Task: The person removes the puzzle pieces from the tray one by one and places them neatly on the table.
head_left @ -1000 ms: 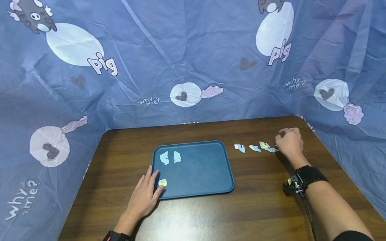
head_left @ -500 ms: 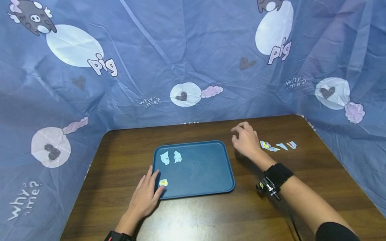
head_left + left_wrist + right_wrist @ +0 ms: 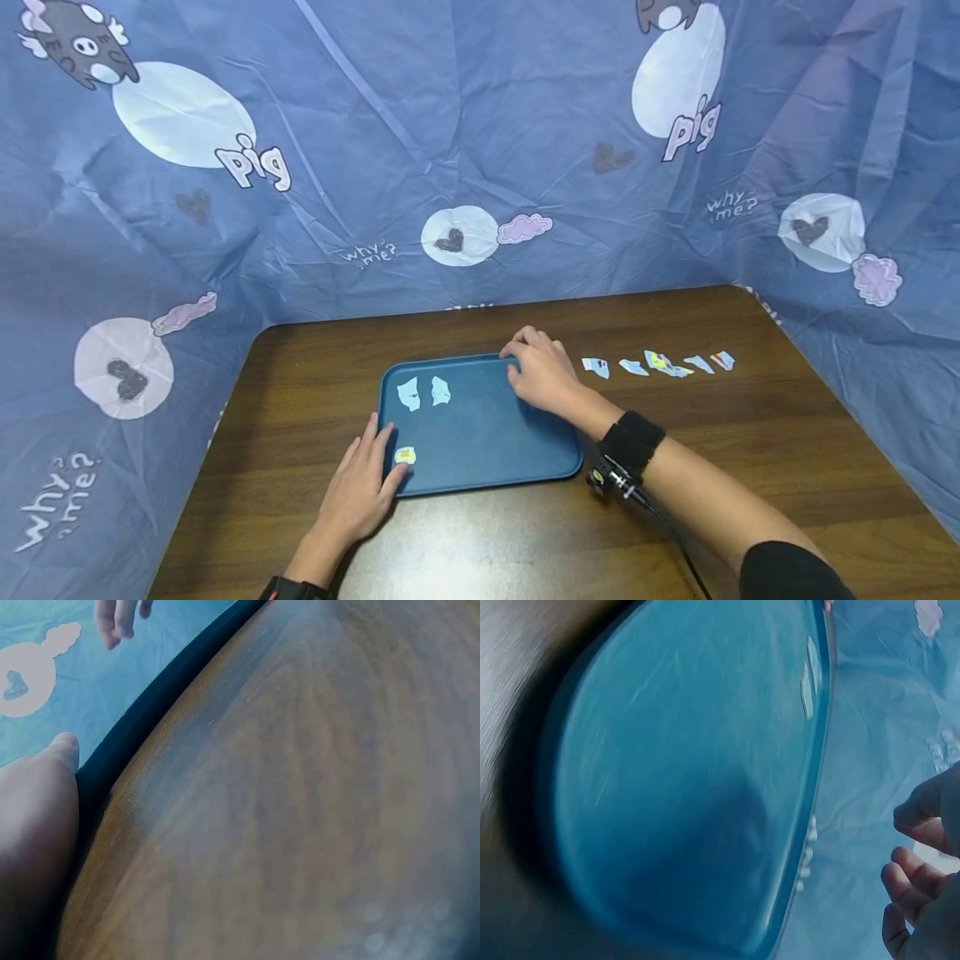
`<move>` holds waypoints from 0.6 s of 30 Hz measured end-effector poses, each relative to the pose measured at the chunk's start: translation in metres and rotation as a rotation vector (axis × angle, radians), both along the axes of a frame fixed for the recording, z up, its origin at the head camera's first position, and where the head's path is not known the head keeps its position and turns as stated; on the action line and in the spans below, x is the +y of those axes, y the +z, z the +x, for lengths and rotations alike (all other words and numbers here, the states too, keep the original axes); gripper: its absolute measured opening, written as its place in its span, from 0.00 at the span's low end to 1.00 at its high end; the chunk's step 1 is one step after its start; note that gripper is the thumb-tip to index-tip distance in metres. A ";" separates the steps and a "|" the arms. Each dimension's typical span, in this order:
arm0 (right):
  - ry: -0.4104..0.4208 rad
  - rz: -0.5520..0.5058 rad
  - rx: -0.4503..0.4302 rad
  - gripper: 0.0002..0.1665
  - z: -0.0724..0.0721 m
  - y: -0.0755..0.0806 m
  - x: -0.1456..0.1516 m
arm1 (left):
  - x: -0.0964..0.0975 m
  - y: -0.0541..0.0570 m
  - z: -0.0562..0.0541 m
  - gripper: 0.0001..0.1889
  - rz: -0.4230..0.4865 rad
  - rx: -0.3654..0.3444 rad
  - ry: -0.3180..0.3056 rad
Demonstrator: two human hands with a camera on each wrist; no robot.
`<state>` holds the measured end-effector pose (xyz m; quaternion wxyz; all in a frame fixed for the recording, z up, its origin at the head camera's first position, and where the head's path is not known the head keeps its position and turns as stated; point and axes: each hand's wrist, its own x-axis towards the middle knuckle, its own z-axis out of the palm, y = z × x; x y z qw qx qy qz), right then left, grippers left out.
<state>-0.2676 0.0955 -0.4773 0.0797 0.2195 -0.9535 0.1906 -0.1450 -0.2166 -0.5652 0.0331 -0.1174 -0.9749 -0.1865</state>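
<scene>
My left hand rests at the left edge of a blue tray, fingers straight, thumb beside a small yellow-and-white paper scrap. Two light-blue torn paper pieces, one left of the other, lie in the tray's upper left. Over the tray's far right rim hovers my right hand. In the right wrist view its fingers curl loosely, apart from the thumb, with nothing seen between them. The left wrist view catches only part of my left hand by the tray rim.
Right of the tray, several torn paper pieces lie in a row on the brown wooden table, among them a yellow-patterned one and a red-striped one. A blue printed curtain hangs behind the table. A cable trails from my right wrist.
My right hand has swept left from the far right end of the paper row to the tray's far rim, uncovering the pieces it hid. My left hand and the tray have stayed put.
</scene>
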 end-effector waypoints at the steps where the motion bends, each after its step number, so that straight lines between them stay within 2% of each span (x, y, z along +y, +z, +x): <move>1: 0.014 0.019 -0.006 0.12 0.000 -0.001 -0.005 | 0.000 0.000 0.000 0.36 -0.001 0.000 -0.001; 8: 0.078 0.111 -0.116 0.16 -0.002 -0.008 -0.038 | -0.002 0.000 0.000 0.35 0.005 0.013 -0.006; 14: 0.053 0.094 -0.310 0.24 -0.006 -0.020 -0.060 | -0.001 0.000 0.001 0.35 0.004 0.004 -0.002; 18: 0.033 0.094 -0.361 0.32 -0.009 -0.029 -0.072 | -0.001 0.001 -0.001 0.36 -0.004 -0.007 0.008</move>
